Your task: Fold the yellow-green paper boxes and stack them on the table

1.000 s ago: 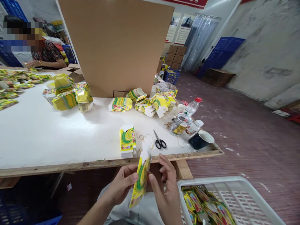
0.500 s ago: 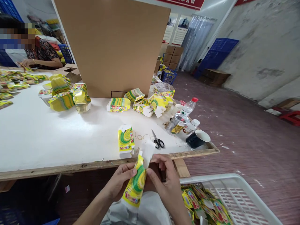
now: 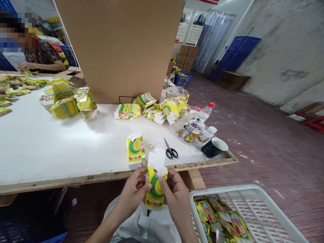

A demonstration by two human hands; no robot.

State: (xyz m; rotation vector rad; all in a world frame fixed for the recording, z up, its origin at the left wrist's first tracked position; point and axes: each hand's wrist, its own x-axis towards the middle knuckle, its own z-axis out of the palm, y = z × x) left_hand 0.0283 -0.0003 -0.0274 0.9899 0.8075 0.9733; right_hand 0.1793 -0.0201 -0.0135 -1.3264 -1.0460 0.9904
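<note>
Carton (image 3: 156,193) turned straighter, yellow with green swirl, white flap (image 3: 156,160) raised, left fingers (image 3: 145,190) and right fingers (image 3: 165,187) pinching its sides

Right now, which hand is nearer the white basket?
Right: right hand is just left of the white basket; left hand is farther left, across the yellow carton.

Back of carton (image 3: 155,196) hidden; basket (image 3: 229,189) cropped

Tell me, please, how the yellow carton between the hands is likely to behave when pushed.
The yellow carton is probably light, as its walls look like thin card. Held at its sides by the left hand and right hand, it may bow if pressed hard. Its white flap likely bends easily, since it sticks up past both hands.
</note>
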